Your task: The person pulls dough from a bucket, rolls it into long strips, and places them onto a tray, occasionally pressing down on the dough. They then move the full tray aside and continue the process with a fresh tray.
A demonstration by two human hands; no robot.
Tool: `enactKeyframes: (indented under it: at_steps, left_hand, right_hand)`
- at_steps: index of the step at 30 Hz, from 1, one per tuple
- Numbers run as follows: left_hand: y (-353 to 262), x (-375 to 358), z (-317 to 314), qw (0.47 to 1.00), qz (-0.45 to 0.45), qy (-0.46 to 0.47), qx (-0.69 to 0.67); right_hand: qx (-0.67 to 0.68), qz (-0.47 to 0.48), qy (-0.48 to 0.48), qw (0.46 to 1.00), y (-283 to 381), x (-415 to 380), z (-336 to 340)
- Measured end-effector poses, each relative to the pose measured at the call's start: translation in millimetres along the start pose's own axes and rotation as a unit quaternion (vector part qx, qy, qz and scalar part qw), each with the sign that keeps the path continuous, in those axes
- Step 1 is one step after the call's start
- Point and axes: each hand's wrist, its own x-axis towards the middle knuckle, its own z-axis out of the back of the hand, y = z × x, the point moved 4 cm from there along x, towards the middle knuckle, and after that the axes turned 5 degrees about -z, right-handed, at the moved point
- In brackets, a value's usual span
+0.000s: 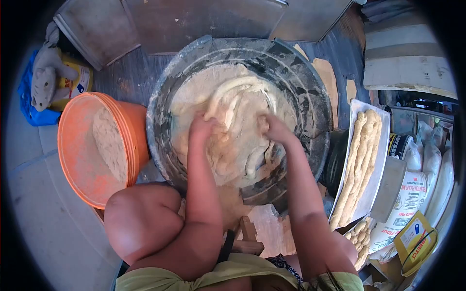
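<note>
A wide, dark, worn basin (160, 111) stands before me, with pale flour or crumbs (191, 94) spread inside. Long ropes of dough (238, 83) curve across this coating. My left hand (204, 125) is closed around the left end of a dough rope, low in the basin. On the other side, my right hand (274, 129) has its fingers curled where a dough strand runs down to it; the fingertips are partly hidden and blurred. Below the right hand, another stretch of dough (252, 162) lies on the coating.
An orange bucket (138, 140) with powder inside tilts at the left. At the right, a white tray (356, 140) holds long twisted dough ropes (365, 155). Beyond it stand flour sacks (412, 189) and a yellow container (414, 238). Panels (204, 24) stand behind the basin.
</note>
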Motion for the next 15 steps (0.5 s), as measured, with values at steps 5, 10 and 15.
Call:
enactKeyframes:
  at_steps: [5, 10, 15]
  left_hand:
    - [-152.4, -72.3, -11.9, 0.89, -0.081, 0.395, -0.214]
    - [-195.7, -101.0, 19.6, 0.853, -0.226, 0.438, -0.174]
    - [-166.3, -78.8, 51.1, 0.912, -0.224, 0.301, -0.164]
  right_hand:
    - [-0.064, 0.114, -0.301, 0.945, 36.5, 107.1, 14.7]
    - [0.294, 0.142, -0.094, 0.94, 19.0, 106.4, 47.5]
    - [0.544, 0.078, -0.377, 0.745, 13.7, -2.6, 120.2]
